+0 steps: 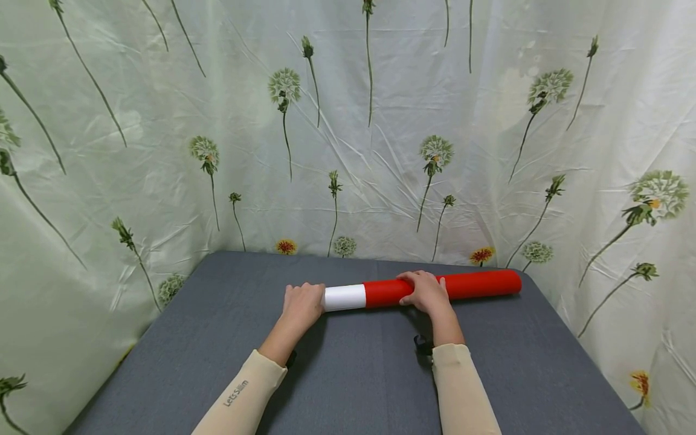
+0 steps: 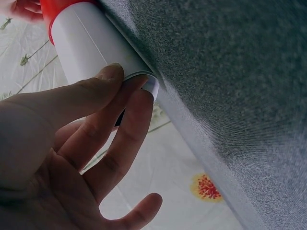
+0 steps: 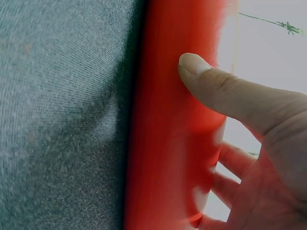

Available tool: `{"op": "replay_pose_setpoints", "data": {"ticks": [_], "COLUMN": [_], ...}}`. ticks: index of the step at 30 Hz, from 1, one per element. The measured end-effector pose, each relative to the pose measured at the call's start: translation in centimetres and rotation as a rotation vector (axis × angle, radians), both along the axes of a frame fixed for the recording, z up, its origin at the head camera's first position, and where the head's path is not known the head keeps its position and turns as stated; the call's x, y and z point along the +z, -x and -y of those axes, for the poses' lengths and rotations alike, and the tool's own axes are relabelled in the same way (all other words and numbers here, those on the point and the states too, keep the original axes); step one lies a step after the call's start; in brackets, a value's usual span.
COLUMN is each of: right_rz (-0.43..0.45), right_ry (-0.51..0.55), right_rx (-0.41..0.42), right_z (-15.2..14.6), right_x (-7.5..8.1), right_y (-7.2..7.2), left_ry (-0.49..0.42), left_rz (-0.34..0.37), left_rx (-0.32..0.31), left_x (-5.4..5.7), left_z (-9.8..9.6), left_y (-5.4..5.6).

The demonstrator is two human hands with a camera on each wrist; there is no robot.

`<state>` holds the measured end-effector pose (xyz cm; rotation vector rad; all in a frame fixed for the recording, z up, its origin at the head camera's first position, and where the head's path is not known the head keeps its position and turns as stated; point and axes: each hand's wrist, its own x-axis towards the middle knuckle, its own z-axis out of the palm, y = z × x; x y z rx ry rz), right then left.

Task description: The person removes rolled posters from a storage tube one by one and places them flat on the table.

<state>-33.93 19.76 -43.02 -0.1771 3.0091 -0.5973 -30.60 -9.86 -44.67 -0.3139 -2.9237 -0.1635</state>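
Observation:
A long red tube (image 1: pixel 481 284) lies crosswise on the far part of the table, its right end rounded. From its left end comes a narrower white tube (image 1: pixel 345 298), with a thin lengthwise seam and a hollow end showing in the left wrist view. There my left hand (image 1: pixel 303 305) pinches the rim of the white tube between thumb and fingers, the little finger held away. My right hand (image 1: pixel 426 294) grips the red tube from above near its middle, thumb on the near side and the fingers over the far side, partly hidden behind it.
The table (image 1: pixel 348 374) is covered in dark grey cloth. Behind it and along both sides hangs a pale curtain (image 1: pixel 348 151) printed with dandelions. A small black object (image 1: pixel 423 345) shows at the right wrist.

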Motion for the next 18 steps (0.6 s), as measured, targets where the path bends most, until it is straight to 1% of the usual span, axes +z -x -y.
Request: {"op": "replay_pose_setpoints", "data": {"ticks": [8,18], "right_rz": [-0.002,0.014], "right_ry": [0.003,-0.001], "right_rx": [-0.001,0.002], "right_z": [-0.29,-0.64], "right_x": [-0.1,-0.03], "right_y": [-0.02,0.2], "left_ry": [-0.003,0.001], "left_rz": [0.011,0.013], "left_rx": [0.006,0.005], "left_x": [-0.07,0.01], "left_z": [0.03,-0.09], "left_y": [0.19,0.07]}}
